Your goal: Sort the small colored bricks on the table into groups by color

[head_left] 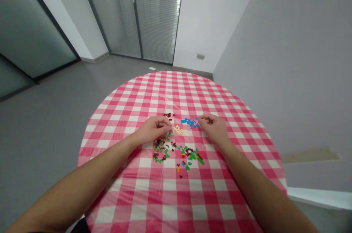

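Note:
Tiny plastic building bricks lie in loose groups on a round table with a pink-and-white checked cloth (176, 90). My left hand (154, 129) is curled, its fingertips just beside the cream bricks (179, 130) and below the dark red bricks (168, 116). My right hand (214, 127) has its fingers curled close to the blue bricks (189, 122). Nearer me lies a scattered mix of green, dark red and yellow bricks (176, 154). Any brick inside either hand's fingers is hidden.
The round table's edge curves around the cloth, with grey floor beyond it. A grey wall (269, 42) stands to the right, and glass panels with blinds (156, 13) stand at the back. A white cable (152, 68) lies on the floor past the far edge.

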